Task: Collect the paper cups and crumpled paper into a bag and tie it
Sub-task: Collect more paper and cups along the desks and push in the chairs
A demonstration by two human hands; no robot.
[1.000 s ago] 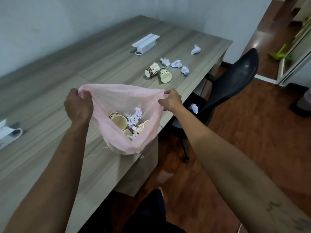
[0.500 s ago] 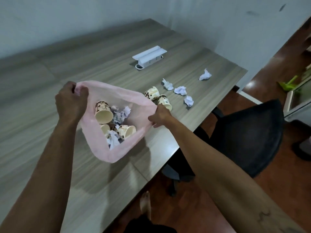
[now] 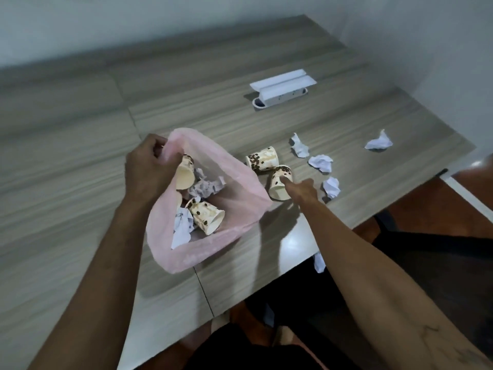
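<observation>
The left hand (image 3: 149,169) pinches the far rim of the pink bag (image 3: 240,198), holding it open on the table (image 3: 80,156) with cups and crumpled paper inside. The right hand (image 3: 300,189) closes its fingers on the nearer of two loose paper cups (image 3: 278,182), just right of the bag. The other cup (image 3: 262,158) lies beyond it, and four paper wads (image 3: 321,162) are scattered farther right.
</observation>
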